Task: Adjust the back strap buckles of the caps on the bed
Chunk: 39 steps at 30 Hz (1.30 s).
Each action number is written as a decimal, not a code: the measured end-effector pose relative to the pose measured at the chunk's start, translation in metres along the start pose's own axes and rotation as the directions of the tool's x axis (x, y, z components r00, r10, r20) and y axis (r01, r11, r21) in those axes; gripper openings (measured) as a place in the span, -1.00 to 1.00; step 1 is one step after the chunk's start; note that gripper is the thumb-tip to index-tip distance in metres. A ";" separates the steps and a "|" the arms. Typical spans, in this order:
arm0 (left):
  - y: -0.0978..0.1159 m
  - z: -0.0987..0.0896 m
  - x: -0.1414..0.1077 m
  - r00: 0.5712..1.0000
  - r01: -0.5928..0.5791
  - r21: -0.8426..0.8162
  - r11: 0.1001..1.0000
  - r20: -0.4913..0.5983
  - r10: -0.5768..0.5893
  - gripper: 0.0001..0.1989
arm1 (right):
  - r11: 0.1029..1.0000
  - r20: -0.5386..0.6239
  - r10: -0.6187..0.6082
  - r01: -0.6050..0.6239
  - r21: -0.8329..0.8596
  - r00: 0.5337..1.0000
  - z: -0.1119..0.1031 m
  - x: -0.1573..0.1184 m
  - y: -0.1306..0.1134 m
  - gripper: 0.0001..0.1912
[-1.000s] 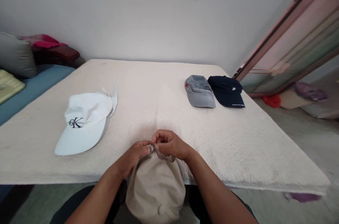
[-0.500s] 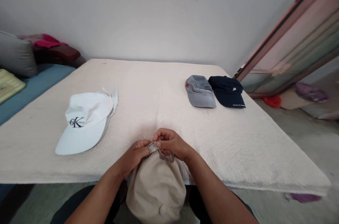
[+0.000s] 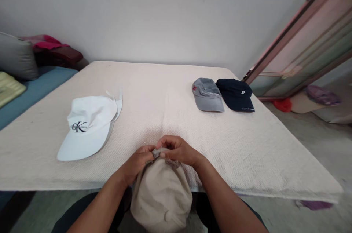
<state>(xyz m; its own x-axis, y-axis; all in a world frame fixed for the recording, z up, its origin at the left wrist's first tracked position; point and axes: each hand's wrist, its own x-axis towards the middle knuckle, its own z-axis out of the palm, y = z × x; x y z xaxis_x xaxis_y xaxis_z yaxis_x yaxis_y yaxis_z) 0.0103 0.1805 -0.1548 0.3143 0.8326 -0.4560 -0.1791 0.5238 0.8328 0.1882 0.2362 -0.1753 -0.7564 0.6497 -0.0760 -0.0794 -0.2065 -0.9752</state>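
A beige cap (image 3: 163, 194) hangs crown down at the front edge of the table, its strap end up between my hands. My left hand (image 3: 140, 161) pinches the left part of the strap, where a small buckle or tab shows. With thumb and fingers, my right hand (image 3: 178, 150) grips the strap just right of that piece. A white cap (image 3: 90, 123) with black letters lies on the left, its own straps loose at the back. Further off on the right, a grey cap (image 3: 208, 95) sits against a dark navy cap (image 3: 235, 94).
The table (image 3: 143, 90) has a cream textured cloth and ends at a pale wall (image 3: 154, 16). To the left is a blue seat (image 3: 52, 82) with a grey cushion (image 3: 18, 57). A pink-framed sliding door (image 3: 302, 38) stands on the right.
The fingers of my right hand have shifted slightly left over the strap. The beige cap has moved a little left; both hands still hold it.
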 end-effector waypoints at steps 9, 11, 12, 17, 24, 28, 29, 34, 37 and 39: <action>-0.001 -0.005 -0.001 0.999 0.008 -0.075 0.997 0.047 -0.004 -0.69 | 0.998 -0.074 0.057 -0.055 0.034 0.996 0.000 -0.001 -0.004 -0.74; -0.002 -0.006 -0.001 0.999 0.008 -0.072 0.997 0.052 -0.004 -0.67 | 0.996 -0.049 0.074 -0.071 0.058 0.996 -0.002 -0.003 -0.005 -0.74; -0.002 -0.007 -0.002 0.998 0.010 -0.073 0.997 0.056 -0.006 -0.68 | 0.994 -0.036 0.082 -0.079 0.074 0.996 -0.003 -0.003 -0.006 -0.75; -0.002 -0.007 -0.001 0.996 0.004 -0.068 0.998 0.084 0.002 -0.65 | 0.981 -0.072 0.067 -0.053 0.185 0.995 -0.004 -0.003 -0.003 -0.79; -0.001 -0.007 -0.002 0.998 0.025 -0.064 0.998 0.060 -0.021 -0.61 | 0.990 -0.031 0.059 -0.055 0.132 0.998 0.000 0.000 -0.004 -0.71; -0.002 -0.011 -0.004 0.999 0.027 -0.039 0.999 0.035 -0.026 -0.62 | 0.995 -0.020 0.056 -0.054 0.082 0.998 0.000 0.001 -0.004 -0.73; -0.003 -0.013 -0.004 1.000 0.013 -0.023 1.000 0.022 -0.012 -0.63 | 0.996 -0.023 0.056 -0.054 0.076 0.998 0.000 0.001 -0.004 -0.75; -0.007 -0.017 -0.004 0.997 -0.056 -0.041 0.998 -0.050 0.054 -0.81 | 0.997 -0.026 0.064 -0.062 0.055 0.998 -0.001 0.001 -0.003 -0.76; -0.008 -0.014 -0.004 1.000 -0.010 -0.134 0.991 0.021 0.013 -0.80 | 0.998 -0.022 0.051 -0.050 0.043 0.998 -0.001 0.002 -0.003 -0.76; -0.007 -0.012 -0.004 0.997 0.004 -0.136 0.991 0.076 0.007 -0.81 | 0.998 -0.017 0.040 -0.040 0.041 0.999 0.000 0.002 -0.002 -0.77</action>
<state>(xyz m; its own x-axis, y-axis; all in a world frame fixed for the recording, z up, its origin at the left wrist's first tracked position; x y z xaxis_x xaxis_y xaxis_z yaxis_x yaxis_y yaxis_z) -0.0008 0.1757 -0.1622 0.3830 0.8200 -0.4253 -0.3034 0.5465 0.7806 0.1869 0.2383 -0.1733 -0.7478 0.6532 -0.1189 -0.0761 -0.2622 -0.9620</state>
